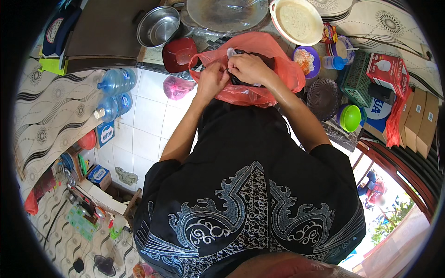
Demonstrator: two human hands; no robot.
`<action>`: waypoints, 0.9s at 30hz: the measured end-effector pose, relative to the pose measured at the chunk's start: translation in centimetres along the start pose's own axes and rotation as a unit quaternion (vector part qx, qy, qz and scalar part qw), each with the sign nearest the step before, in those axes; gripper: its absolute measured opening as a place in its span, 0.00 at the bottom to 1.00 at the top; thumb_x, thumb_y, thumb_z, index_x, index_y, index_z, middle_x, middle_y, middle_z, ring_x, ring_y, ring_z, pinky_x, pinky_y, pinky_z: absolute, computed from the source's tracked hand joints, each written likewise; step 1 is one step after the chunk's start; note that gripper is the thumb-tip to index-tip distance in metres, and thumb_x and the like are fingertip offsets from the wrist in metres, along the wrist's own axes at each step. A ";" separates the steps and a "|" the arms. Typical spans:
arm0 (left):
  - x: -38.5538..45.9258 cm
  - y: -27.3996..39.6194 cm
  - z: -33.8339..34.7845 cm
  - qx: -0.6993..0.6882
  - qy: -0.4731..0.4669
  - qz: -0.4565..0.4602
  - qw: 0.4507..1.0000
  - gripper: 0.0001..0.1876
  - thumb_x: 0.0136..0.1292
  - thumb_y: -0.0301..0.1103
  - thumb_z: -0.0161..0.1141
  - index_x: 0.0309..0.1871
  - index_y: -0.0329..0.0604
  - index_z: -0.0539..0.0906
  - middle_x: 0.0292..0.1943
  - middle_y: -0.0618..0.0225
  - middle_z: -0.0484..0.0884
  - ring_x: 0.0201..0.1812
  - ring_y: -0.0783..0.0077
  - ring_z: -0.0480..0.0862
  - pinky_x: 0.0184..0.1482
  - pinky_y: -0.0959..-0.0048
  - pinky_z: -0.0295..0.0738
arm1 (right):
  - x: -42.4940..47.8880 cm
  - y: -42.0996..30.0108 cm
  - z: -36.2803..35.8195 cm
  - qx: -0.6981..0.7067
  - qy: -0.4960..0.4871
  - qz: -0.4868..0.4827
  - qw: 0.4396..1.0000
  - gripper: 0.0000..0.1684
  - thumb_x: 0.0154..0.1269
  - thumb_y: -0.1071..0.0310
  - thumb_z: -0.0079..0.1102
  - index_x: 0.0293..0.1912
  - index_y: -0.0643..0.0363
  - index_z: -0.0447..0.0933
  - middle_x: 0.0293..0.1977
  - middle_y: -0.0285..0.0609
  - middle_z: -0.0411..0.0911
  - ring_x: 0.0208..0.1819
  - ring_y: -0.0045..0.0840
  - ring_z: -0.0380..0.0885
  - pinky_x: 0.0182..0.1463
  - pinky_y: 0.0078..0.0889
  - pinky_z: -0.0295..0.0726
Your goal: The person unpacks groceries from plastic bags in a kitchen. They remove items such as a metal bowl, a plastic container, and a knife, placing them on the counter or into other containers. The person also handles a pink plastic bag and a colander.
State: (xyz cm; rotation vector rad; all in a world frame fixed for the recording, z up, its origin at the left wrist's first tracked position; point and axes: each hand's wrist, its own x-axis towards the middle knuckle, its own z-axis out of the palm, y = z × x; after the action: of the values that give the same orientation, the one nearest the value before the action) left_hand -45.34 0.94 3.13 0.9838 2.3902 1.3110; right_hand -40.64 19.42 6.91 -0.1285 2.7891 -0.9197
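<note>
A large red-orange plastic bag (248, 95) lies spread wide in front of me at the counter's edge, with a black plastic bag (265, 59) inside its mouth. My left hand (213, 78) and my right hand (248, 66) meet over it, their fingertips pinching the dark plastic between them. A bit of clear plastic (231, 52) sticks up beside my right hand. Left of the bag sits a dark red square bowl (179, 55). To its right is a purple bowl (306, 62) of shredded white and orange food. What the black bag holds is hidden.
A steel pot (159, 27), a large flat pan (227, 15) and a pale basin of batter (296, 21) stand behind. On the right are a dark woven basket (322, 99), green bowls (350, 118) and a green crate (358, 80). A pink bag (177, 87) lies at lower left.
</note>
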 end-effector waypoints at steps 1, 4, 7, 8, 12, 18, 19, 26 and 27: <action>0.1 -0.3 0.4 0.019 0.026 0.011 0.999 0.09 0.59 0.28 0.66 0.36 0.34 0.78 0.33 0.51 0.82 0.37 0.46 0.83 0.41 0.56 0.77 | -0.1 -0.2 0.0 0.006 -0.003 -0.003 1.000 0.06 0.63 0.67 0.60 0.37 0.59 0.80 0.33 0.47 0.83 0.43 0.43 0.82 0.47 0.48 0.79; 0.3 -0.8 1.2 0.057 0.091 0.041 0.993 0.09 0.59 0.27 0.66 0.37 0.34 0.77 0.31 0.52 0.82 0.35 0.48 0.84 0.39 0.56 0.78 | -0.1 -0.3 0.1 0.043 0.012 -0.003 0.999 0.07 0.63 0.67 0.59 0.38 0.59 0.80 0.34 0.47 0.83 0.43 0.43 0.82 0.47 0.48 0.78; 0.2 -0.4 1.6 0.011 0.107 -0.007 0.994 0.08 0.61 0.26 0.65 0.37 0.35 0.77 0.31 0.55 0.83 0.31 0.60 0.85 0.35 0.64 0.80 | 0.2 0.4 0.4 0.118 0.045 0.004 0.992 0.07 0.62 0.68 0.60 0.37 0.61 0.80 0.34 0.48 0.83 0.42 0.42 0.82 0.47 0.48 0.78; 0.0 0.0 1.8 -0.036 0.093 -0.062 0.993 0.07 0.62 0.26 0.65 0.37 0.35 0.77 0.32 0.57 0.84 0.32 0.65 0.85 0.36 0.67 0.80 | 0.2 0.7 0.3 0.142 0.045 0.004 0.989 0.07 0.61 0.69 0.60 0.37 0.61 0.80 0.34 0.48 0.83 0.42 0.42 0.82 0.47 0.48 0.78; -0.1 -1.1 2.2 -0.261 0.051 -0.151 0.952 0.04 0.67 0.24 0.63 0.37 0.37 0.78 0.33 0.67 0.85 0.37 0.80 0.83 0.39 0.77 0.79 | 0.3 0.6 0.7 0.057 0.064 -0.031 0.996 0.07 0.57 0.71 0.62 0.36 0.62 0.81 0.32 0.47 0.82 0.38 0.43 0.82 0.44 0.45 0.79; -0.2 -2.9 0.5 -0.402 -0.059 -0.166 0.899 0.04 0.66 0.23 0.66 0.38 0.38 0.80 0.35 0.74 0.83 0.34 0.84 0.80 0.36 0.82 0.77 | -0.2 0.0 0.3 0.079 0.075 -0.058 0.992 0.06 0.54 0.74 0.64 0.35 0.61 0.81 0.28 0.48 0.81 0.32 0.42 0.81 0.38 0.43 0.79; -0.2 -2.9 0.4 -0.429 -0.069 -0.179 0.883 0.05 0.66 0.23 0.66 0.38 0.38 0.79 0.34 0.74 0.83 0.34 0.85 0.79 0.37 0.82 0.77 | -0.2 0.0 0.2 0.089 0.080 -0.056 0.991 0.06 0.53 0.75 0.64 0.34 0.61 0.80 0.28 0.48 0.81 0.32 0.42 0.82 0.38 0.43 0.79; 0.1 -2.2 1.0 -0.339 -0.024 -0.105 0.935 0.10 0.65 0.22 0.66 0.38 0.40 0.73 0.34 0.72 0.82 0.36 0.84 0.81 0.38 0.81 0.77 | -0.6 -0.3 0.2 0.110 0.100 -0.020 0.989 0.06 0.52 0.77 0.65 0.34 0.63 0.80 0.28 0.48 0.82 0.32 0.40 0.83 0.37 0.41 0.80; 0.3 -1.6 0.5 -0.316 -0.034 -0.104 0.942 0.10 0.65 0.21 0.65 0.38 0.40 0.72 0.34 0.71 0.81 0.37 0.84 0.81 0.38 0.80 0.77 | -0.7 -0.4 0.1 0.116 0.096 -0.012 0.989 0.06 0.52 0.78 0.65 0.34 0.63 0.80 0.28 0.49 0.82 0.32 0.40 0.84 0.38 0.41 0.80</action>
State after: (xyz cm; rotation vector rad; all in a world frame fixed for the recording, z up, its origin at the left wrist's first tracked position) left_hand -46.02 0.83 1.58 0.5568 1.7564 1.7506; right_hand -39.96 19.09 7.16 -0.0387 2.8292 -1.3181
